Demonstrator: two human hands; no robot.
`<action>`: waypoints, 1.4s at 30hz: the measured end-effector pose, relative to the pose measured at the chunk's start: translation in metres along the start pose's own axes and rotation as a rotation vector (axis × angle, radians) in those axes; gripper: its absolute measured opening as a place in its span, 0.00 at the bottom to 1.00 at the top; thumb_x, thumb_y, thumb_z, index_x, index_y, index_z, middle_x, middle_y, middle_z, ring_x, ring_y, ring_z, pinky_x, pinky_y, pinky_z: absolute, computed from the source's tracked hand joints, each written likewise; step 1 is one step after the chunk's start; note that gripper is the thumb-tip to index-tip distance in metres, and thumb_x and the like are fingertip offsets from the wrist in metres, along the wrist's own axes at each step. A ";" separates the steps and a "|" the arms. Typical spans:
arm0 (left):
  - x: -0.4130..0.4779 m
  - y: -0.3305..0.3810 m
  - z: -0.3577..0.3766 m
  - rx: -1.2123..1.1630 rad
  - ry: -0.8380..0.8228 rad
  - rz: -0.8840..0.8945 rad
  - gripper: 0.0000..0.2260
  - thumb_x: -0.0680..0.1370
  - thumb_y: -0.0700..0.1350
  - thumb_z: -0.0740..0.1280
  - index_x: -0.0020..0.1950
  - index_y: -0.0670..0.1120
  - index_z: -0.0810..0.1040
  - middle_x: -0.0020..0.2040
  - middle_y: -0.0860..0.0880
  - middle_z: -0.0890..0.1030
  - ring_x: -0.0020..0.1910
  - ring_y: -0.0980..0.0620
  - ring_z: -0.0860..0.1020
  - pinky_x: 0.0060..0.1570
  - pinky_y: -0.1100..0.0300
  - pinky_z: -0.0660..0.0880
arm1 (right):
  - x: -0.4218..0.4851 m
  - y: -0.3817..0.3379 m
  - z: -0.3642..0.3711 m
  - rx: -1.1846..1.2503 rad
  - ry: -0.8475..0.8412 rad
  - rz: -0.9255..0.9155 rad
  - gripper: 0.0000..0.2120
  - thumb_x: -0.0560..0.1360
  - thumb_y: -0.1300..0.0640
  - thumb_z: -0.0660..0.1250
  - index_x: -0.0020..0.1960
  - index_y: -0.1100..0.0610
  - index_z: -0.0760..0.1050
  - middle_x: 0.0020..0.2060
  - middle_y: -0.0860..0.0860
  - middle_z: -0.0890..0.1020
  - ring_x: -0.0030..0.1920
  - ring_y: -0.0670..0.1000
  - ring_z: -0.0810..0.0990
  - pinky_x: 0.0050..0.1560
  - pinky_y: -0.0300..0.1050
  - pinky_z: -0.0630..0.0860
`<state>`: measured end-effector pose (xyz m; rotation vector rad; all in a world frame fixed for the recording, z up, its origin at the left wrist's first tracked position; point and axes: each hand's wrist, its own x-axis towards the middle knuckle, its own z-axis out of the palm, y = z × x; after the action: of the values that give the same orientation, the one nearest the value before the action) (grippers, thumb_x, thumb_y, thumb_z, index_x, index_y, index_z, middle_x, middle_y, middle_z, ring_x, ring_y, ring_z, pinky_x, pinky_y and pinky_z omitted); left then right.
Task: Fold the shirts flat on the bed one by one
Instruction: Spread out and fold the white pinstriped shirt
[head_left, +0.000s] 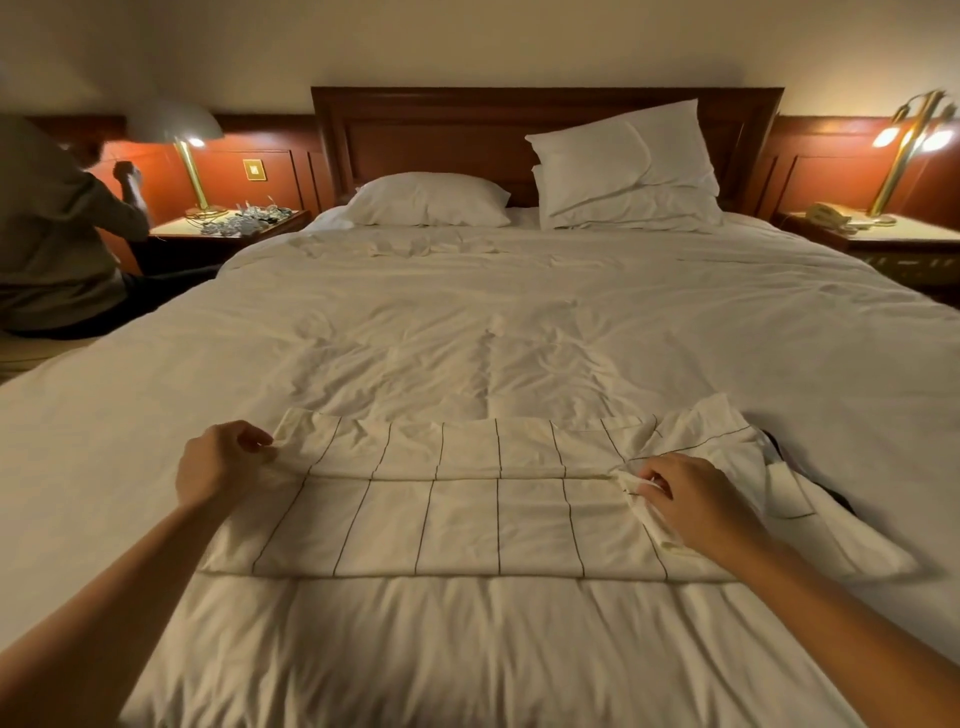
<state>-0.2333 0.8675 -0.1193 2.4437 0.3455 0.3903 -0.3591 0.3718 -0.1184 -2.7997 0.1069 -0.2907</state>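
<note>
Hands (218, 462) (691, 501) at opposite ends of shirt (467, 519)

Flat white pillow (428, 200) beside propped pillows (623, 166), dark wooden headboard (441, 130), lit left lamp (176, 124) on cluttered left nightstand (228, 227), right lamp (914, 130) and telephone (826, 214) on right nightstand (904, 235), seated person (57, 223) far left

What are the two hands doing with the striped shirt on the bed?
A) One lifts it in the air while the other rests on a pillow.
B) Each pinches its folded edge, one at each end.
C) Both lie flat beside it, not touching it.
B: the left hand and the right hand each pinch the fold of the striped shirt with curled fingers, while it lies on the bed.
</note>
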 end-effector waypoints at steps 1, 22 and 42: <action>0.000 0.002 -0.002 -0.002 0.029 -0.006 0.03 0.73 0.44 0.76 0.46 0.49 0.85 0.44 0.45 0.84 0.45 0.43 0.79 0.41 0.54 0.72 | 0.000 0.000 -0.002 0.007 0.013 -0.017 0.02 0.77 0.55 0.70 0.46 0.49 0.80 0.37 0.42 0.76 0.43 0.51 0.80 0.40 0.46 0.72; -0.036 0.079 0.057 0.256 -0.218 0.492 0.17 0.82 0.52 0.63 0.70 0.50 0.74 0.74 0.45 0.69 0.69 0.43 0.71 0.67 0.46 0.67 | 0.060 -0.044 0.032 0.086 -0.056 -0.101 0.16 0.82 0.48 0.61 0.65 0.54 0.78 0.63 0.52 0.78 0.65 0.54 0.74 0.65 0.49 0.70; 0.035 -0.015 0.069 0.636 -0.367 0.350 0.35 0.76 0.71 0.39 0.81 0.60 0.42 0.82 0.52 0.40 0.80 0.50 0.38 0.77 0.49 0.38 | 0.065 -0.040 0.086 -0.245 -0.349 0.068 0.34 0.78 0.31 0.37 0.78 0.42 0.30 0.79 0.52 0.34 0.79 0.53 0.33 0.78 0.55 0.36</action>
<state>-0.1786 0.8533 -0.1741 3.1348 -0.1506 -0.0507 -0.2755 0.4294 -0.1732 -3.0300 0.1652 0.2445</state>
